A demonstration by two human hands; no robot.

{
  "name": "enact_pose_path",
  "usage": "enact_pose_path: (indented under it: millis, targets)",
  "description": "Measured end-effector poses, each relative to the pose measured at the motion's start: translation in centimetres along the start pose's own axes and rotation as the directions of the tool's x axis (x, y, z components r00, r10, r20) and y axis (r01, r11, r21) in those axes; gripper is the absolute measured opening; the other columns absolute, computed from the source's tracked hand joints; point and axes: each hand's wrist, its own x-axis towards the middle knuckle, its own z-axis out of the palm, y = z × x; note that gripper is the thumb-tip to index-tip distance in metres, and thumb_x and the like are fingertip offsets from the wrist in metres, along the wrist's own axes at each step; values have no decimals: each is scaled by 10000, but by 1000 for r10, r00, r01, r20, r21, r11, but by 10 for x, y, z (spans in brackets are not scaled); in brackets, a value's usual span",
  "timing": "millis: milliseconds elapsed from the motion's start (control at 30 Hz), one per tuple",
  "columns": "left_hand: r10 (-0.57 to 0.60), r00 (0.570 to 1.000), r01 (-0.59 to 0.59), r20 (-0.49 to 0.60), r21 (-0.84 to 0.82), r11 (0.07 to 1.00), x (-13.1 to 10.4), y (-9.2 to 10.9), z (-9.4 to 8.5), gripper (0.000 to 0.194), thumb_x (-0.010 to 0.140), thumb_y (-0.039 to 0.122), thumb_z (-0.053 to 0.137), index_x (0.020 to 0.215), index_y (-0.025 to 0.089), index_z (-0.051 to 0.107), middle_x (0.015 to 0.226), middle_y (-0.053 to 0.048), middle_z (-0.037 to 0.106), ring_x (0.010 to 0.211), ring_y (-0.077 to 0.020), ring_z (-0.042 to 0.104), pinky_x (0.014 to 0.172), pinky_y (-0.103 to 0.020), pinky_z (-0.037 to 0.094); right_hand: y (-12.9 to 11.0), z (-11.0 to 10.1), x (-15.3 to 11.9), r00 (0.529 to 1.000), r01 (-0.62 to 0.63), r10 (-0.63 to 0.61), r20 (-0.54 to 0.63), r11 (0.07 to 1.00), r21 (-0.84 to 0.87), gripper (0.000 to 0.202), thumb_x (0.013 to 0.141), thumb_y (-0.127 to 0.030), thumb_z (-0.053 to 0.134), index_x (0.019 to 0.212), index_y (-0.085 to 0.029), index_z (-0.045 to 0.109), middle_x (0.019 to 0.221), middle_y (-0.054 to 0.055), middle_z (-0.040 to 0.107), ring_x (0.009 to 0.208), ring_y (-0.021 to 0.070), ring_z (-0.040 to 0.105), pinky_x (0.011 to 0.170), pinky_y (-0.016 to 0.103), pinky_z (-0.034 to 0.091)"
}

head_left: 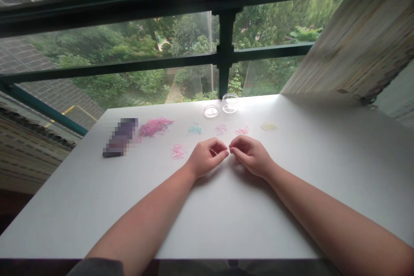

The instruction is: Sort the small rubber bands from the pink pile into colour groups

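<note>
My left hand [208, 156] and my right hand [251, 154] meet fingertip to fingertip above the middle of the white table. Thumb and forefinger are pinched together on each. A tiny pale piece [228, 149] shows between the fingertips; its kind is too small to make out. Just beyond the hands lie small piles of thin coloured loops, like little rubber bands or clips: teal loops [195, 130], lilac loops [221, 130], red-pink loops [242, 131] and pale yellow loops [269, 126]. Pink loops [178, 151] lie left of my left hand.
A larger mixed heap of loops [155, 127] lies to the left, beside a blurred dark oblong object [121, 137]. At the table's [207, 224] far edge are a clear round container [230, 103] and a clear lid [211, 111]. A green-framed window [225, 51] stands behind, with a curtain [349, 39] at right.
</note>
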Motion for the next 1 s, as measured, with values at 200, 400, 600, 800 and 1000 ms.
enact_pose_path:
  millis: [200, 400, 600, 800, 1000]
  targets:
    - [0, 1000, 0, -15, -6, 1000, 0, 0, 0, 166, 760, 312, 608, 802, 152, 605, 770, -37, 644, 662, -114, 583, 595, -218, 474, 1, 0, 0, 1000, 1, -1, -11, 1000, 8, 87, 804, -268, 551, 797, -181, 551, 656, -1, 546, 525, 106, 480, 490, 243, 398]
    - [4, 1000, -4, -31, -9, 1000, 1, -2, 0, 173, 768, 309, 601, 856, 160, 591, 785, -33, 634, 682, -115, 579, 617, -222, 476, -2, 0, 0, 1000, 16, -16, -5, 1000, 0, 73, 793, -247, 559, 779, -175, 551, 667, 1, 551, 545, 105, 474, 503, 241, 387]
    - [12, 1000, -12, -28, -12, 1000, 1, -2, 0, 161, 775, 308, 592, 836, 159, 598, 785, -32, 626, 677, -111, 571, 622, -218, 470, -2, 0, 1, 1000, 26, -26, -3, 999, -20, 76, 790, -248, 559, 771, -175, 555, 663, -2, 547, 552, 105, 470, 514, 242, 382]
    - [18, 1000, -19, -21, -21, 1000, 1, -1, -1, 133, 769, 287, 592, 806, 160, 601, 765, -26, 619, 669, -108, 559, 617, -213, 460, -2, -1, 0, 999, 36, -36, 2, 999, -25, 70, 787, -247, 555, 773, -179, 552, 670, 3, 550, 553, 107, 471, 510, 243, 383]
    - [12, 999, -13, -34, -29, 999, 2, -2, 0, 135, 763, 289, 595, 800, 159, 594, 757, -24, 614, 662, -110, 557, 604, -214, 453, -2, -1, -1, 1000, 25, -25, 4, 1000, -5, 54, 783, -234, 546, 787, -180, 546, 682, 9, 554, 551, 108, 479, 500, 243, 396]
